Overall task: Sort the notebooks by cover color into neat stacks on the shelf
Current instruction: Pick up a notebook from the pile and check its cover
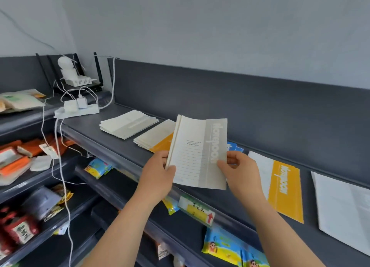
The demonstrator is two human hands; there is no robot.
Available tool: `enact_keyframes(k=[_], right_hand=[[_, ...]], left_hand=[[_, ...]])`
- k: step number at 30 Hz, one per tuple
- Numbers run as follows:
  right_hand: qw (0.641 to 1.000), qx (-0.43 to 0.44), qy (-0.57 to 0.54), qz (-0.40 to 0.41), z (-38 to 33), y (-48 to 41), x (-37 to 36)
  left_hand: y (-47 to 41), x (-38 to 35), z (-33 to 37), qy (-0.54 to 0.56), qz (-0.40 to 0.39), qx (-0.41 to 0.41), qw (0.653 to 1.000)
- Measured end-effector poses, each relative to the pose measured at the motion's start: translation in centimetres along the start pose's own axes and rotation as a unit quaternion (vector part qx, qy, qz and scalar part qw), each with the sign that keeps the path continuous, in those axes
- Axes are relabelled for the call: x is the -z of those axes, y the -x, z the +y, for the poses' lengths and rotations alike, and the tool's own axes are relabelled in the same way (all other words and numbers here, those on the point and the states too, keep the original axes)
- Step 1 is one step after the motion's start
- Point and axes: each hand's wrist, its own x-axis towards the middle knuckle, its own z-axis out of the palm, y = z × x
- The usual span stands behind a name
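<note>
The dark shelf runs beneath and beyond both hands and carries the whole sort. Right of the right hand lie two loose notebooks, flat and apart, apparently waiting their turn: a pale notebook farthest out and an orange-banded notebook nearer the hand. Beyond the left hand sit two piles side by side, each of one colour. The grey-banded stack is the farther one, and the orange-banded stack is the nearer, its corner hidden behind the raised notebook.

Between the hands, lifted clear of the shelf, is a grey-banded notebook. It is tilted with its cover toward the person, probably so the colour can be checked. The left hand grips its lower spine corner, thumb on the cover. The right hand pinches the opposite edge, which keeps the thin book flat. Its band matches the farther pile, so it likely goes there.

A small blue item peeks out just above the right hand. I cannot tell what it is.
</note>
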Motion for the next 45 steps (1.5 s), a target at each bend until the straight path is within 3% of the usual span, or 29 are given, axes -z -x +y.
enact_keyframes(k=[15, 25, 34, 40, 45], right_hand=[[0.999, 0.016, 0.040, -0.030, -3.3, -10.5, -15.3], [0.995, 0.000, 0.098, 0.016, -6.8, -13.0, -27.4], [0.977, -0.018, 0.213, 0.011, -8.7, -14.7, -35.0], [0.936, -0.044, 0.348, -0.021, -8.7, -15.0, -37.4], [0.919, -0.050, 0.390, -0.025, -8.8, -14.9, -38.3]], left_hand=[[-16.6, 7.1, -8.6, -0.111, -0.004, -0.050, 0.993], [-26.4, 14.8, -15.5, -0.161, -0.049, -0.105, 0.980], [-32.1, 18.9, -19.2, -0.293, -0.063, -0.076, 0.951], [-33.0, 19.3, -21.2, -0.181, -0.114, -0.069, 0.974], [-33.4, 19.3, -22.2, -0.193, -0.113, -0.083, 0.971]])
